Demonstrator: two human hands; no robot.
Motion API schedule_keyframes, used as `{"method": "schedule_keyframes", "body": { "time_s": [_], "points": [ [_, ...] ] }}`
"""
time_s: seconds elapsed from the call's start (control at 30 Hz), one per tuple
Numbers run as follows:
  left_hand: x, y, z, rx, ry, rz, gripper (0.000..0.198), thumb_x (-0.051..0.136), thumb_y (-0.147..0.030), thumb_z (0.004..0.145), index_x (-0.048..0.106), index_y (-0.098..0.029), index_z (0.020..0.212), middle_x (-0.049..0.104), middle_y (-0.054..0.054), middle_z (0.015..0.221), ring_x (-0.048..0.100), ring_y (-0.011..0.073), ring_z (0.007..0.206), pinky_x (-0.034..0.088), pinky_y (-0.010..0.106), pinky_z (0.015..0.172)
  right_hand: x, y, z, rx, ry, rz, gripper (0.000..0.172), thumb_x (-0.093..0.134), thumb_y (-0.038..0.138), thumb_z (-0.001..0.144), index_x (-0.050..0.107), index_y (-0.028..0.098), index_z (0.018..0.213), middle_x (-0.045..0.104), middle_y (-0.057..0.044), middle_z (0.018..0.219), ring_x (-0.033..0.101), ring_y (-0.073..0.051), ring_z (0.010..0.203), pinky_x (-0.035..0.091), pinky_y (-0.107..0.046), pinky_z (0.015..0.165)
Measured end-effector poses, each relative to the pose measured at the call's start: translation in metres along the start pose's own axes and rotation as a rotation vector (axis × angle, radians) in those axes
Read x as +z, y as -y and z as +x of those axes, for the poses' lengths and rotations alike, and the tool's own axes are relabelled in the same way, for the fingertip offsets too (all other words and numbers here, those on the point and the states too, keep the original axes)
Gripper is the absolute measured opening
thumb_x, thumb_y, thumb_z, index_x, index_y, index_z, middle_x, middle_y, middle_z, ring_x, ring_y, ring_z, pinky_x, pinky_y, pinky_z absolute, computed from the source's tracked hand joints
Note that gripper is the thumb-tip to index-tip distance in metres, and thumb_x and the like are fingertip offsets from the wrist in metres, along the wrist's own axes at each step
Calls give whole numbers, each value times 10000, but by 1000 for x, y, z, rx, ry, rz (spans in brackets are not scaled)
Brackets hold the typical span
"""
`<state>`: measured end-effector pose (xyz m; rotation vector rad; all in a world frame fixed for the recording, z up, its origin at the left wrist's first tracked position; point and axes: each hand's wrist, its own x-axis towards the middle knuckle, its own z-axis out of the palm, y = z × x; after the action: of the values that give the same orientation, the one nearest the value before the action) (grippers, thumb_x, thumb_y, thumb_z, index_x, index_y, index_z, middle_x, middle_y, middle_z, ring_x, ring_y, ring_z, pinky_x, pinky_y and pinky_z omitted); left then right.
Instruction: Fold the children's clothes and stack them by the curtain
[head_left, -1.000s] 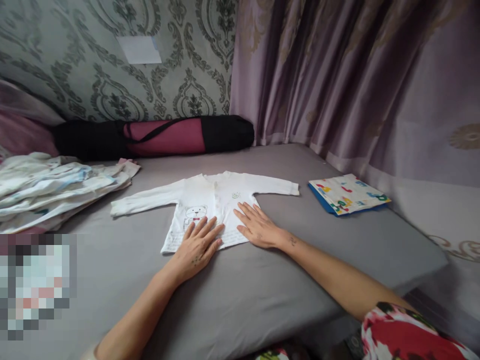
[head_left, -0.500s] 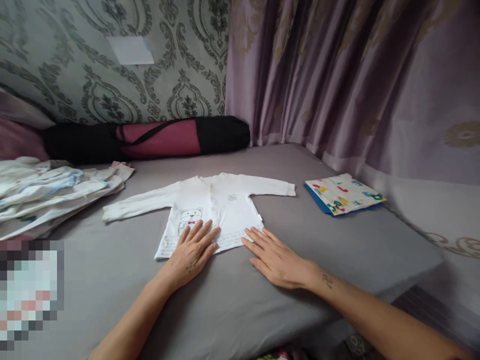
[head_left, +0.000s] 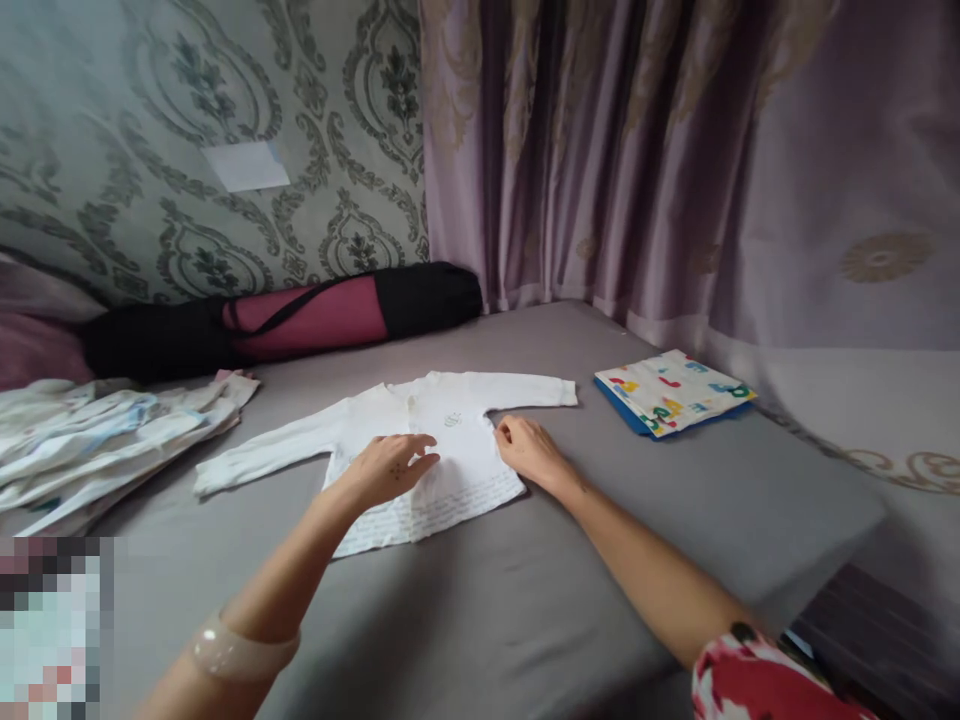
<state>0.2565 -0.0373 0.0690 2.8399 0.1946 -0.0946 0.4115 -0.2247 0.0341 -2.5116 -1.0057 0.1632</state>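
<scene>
A small white long-sleeved baby shirt point(head_left: 465, 455) lies spread out on the grey sheet, its sleeves stretched to either side and lines of print along the hem. Over its left half is my left hand point(head_left: 390, 465), thumb and fingers apart, holding nothing; it hides the bear picture. At the shirt's right side edge, just below the sleeve, my right hand point(head_left: 531, 448) has its fingers curled closed on the fabric. The fingertips are partly hidden.
A folded cloth with colourful prints and a blue underside point(head_left: 675, 393) lies to the right. Several light garments point(head_left: 112, 440) are piled at the left. A long black and maroon bag point(head_left: 300, 318) rests along the wall. The bed edge and curtain point(head_left: 600, 180) bound the right.
Both hands have left the hem and moved up the shirt. My left hand has lifted above the fabric; my right hand has gone from flat to curled at the side edge. The view has shifted.
</scene>
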Motion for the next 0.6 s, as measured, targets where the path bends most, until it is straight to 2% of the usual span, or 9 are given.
{"method": "schedule_keyframes", "body": {
  "time_s": [0.07, 0.17, 0.3, 0.4, 0.5, 0.6],
  "points": [
    [-1, 4, 19, -17, -23, -68, 417, 380, -421, 941, 625, -182, 1179, 719, 100, 1038, 676, 230, 896, 481, 318, 783, 5, -13, 7, 15, 6, 68, 235, 452, 228, 910, 681, 175, 920, 725, -76, 936, 638, -176, 850, 384, -241, 710],
    [7, 11, 43, -3, -101, -123, 400, 388, -381, 932, 627, -148, 1154, 697, 125, 1085, 670, 222, 868, 497, 315, 768, -5, -39, 25, 65, -43, 86, 264, 433, 233, 917, 690, 178, 928, 724, -70, 942, 638, -176, 861, 404, -237, 734],
    [30, 21, 75, 45, -217, -137, 344, 419, -277, 910, 619, -124, 1144, 666, 148, 1156, 644, 241, 1009, 481, 352, 906, -31, -76, 58, 229, -174, -80, 292, 437, 196, 913, 671, 149, 1081, 675, -134, 1117, 591, -228, 1070, 390, -287, 902],
    [45, 29, 98, 70, -278, -141, 334, 435, -189, 879, 605, -119, 1158, 648, 157, 1193, 617, 246, 1091, 465, 374, 967, -42, -99, 79, 388, -175, -87, 338, 524, 204, 870, 636, 138, 1182, 608, -180, 1244, 497, -283, 1228, 355, -351, 998],
    [51, 35, 118, 91, -308, -144, 366, 464, -119, 828, 595, -121, 1170, 637, 159, 1214, 599, 246, 1136, 448, 388, 1005, -44, -113, 94, 486, -128, 0, 309, 613, 197, 789, 682, 125, 1081, 624, -204, 1214, 527, -308, 1201, 404, -375, 964],
    [48, 36, 132, 138, -292, -177, 398, 525, -149, 805, 582, -132, 1199, 606, 161, 1273, 554, 263, 1207, 412, 412, 1048, -47, -121, 106, 537, -94, 109, 165, 685, 171, 678, 716, 146, 838, 704, -166, 1000, 631, -297, 1015, 470, -364, 849]
  ]
}}
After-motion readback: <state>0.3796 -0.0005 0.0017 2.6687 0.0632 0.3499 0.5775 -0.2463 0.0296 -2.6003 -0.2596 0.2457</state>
